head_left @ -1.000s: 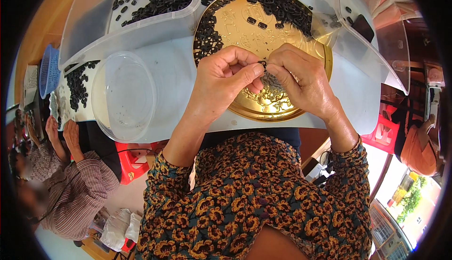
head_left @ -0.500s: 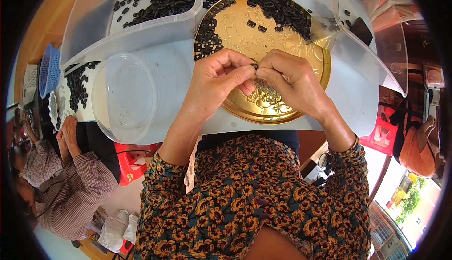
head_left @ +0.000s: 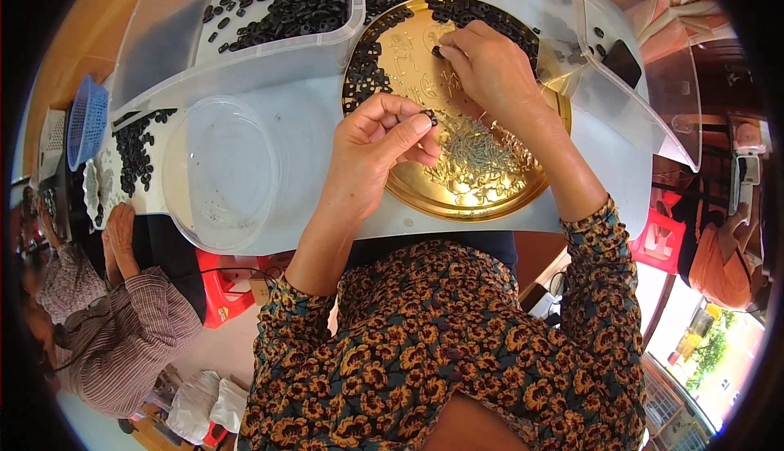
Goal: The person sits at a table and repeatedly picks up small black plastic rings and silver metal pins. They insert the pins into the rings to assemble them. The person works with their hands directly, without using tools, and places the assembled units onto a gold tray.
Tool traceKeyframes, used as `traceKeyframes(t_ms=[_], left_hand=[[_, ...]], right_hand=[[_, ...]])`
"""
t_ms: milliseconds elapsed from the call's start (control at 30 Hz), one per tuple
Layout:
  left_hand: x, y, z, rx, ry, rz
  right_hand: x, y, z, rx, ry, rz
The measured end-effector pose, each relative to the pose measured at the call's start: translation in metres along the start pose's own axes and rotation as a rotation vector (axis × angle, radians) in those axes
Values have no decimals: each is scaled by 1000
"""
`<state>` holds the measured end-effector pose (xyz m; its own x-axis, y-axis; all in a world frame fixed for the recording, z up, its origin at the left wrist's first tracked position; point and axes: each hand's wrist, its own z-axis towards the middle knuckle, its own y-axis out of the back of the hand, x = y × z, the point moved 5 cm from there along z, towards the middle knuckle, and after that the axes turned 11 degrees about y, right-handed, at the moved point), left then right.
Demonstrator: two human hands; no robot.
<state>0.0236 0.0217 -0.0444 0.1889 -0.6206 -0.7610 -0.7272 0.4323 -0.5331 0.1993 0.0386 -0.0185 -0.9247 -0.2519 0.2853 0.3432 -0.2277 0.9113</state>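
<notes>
Between the thumb and fingers of my left hand (head_left: 376, 145) is a small black oval piece (head_left: 430, 118), held over the middle of a round gold tray (head_left: 559, 124). My right hand (head_left: 494, 71) reaches over the far part of that tray, its thumb and index finger closed at another small black piece (head_left: 437, 52); the hand partly hides the grip. Below the right wrist lies a pile of small grey metal pins or screws (head_left: 482, 147). More black pieces (head_left: 367, 79) line the tray's left and far rim.
Beyond the tray stands a clear plastic bin (head_left: 245, 71) near many loose black pieces (head_left: 286, 2). A clear round tub (head_left: 220, 173) sits left, a second clear bin (head_left: 637, 100) right. A blue basket (head_left: 86, 122) and a co-worker's hands (head_left: 121, 230) are farther left.
My hands have parted. The right hand has moved away to the far part of the tray, uncovering the metal pile. The left has stayed nearly in place with its black piece.
</notes>
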Motion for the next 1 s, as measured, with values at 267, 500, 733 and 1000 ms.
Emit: traceKeyframes(t_ms=[267, 500, 733, 1000], left_hand=[[-3, -3, 0, 70, 1, -4], [-5, -4, -2, 66, 7, -17], [-6, -6, -2, 81, 3, -39], [-4, -2, 1, 79, -7, -27]], right_hand=[[-15, -9, 22, 45, -117, -234], [-12, -8, 22, 126, -124, -169], [-13, -4, 17, 154, 16, -121], [-11, -1, 18, 148, 27, -92]])
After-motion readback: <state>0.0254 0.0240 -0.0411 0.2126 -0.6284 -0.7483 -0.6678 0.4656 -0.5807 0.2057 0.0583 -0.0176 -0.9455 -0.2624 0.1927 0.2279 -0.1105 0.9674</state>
